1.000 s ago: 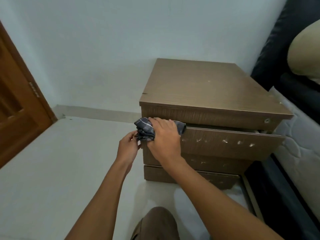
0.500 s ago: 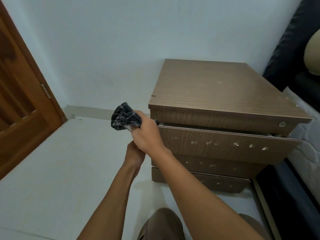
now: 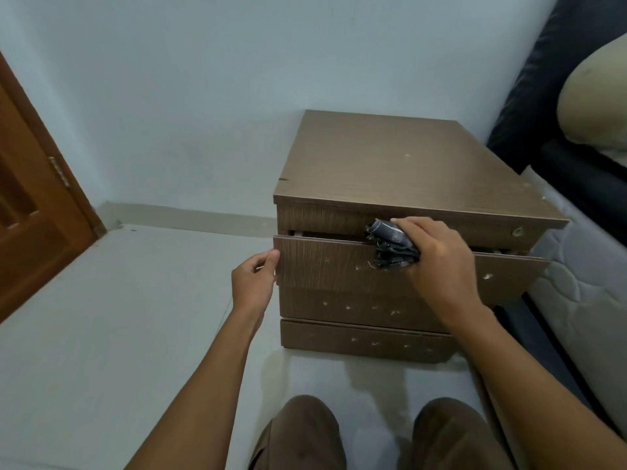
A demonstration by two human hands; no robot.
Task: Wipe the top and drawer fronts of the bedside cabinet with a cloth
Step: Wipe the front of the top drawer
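Observation:
A brown wood-grain bedside cabinet (image 3: pixel 383 157) stands against the pale wall, with three drawer fronts below its top. The upper drawer (image 3: pixel 325 262) is pulled out a little and sits askew. My right hand (image 3: pixel 437 259) grips a bunched dark checked cloth (image 3: pixel 392 244) and presses it against the upper drawer's top edge, near the middle. My left hand (image 3: pixel 252 278) is at the drawer's left edge, fingertips and thumb pinching the front panel's side. The two lower drawers (image 3: pixel 339 307) are closed.
A bed with a white mattress (image 3: pixel 576 283) and a dark headboard (image 3: pixel 543 96) stands close to the cabinet's right side. A wooden door (image 3: pixel 30 212) is at the far left. Pale floor (image 3: pixel 118 317) lies in front; my knees (image 3: pixel 302 432) are at the bottom edge.
My right hand has carried the cloth from beyond the cabinet's left corner rightward onto the upper drawer's top edge. My left hand has moved from under the right wrist to the drawer's left edge.

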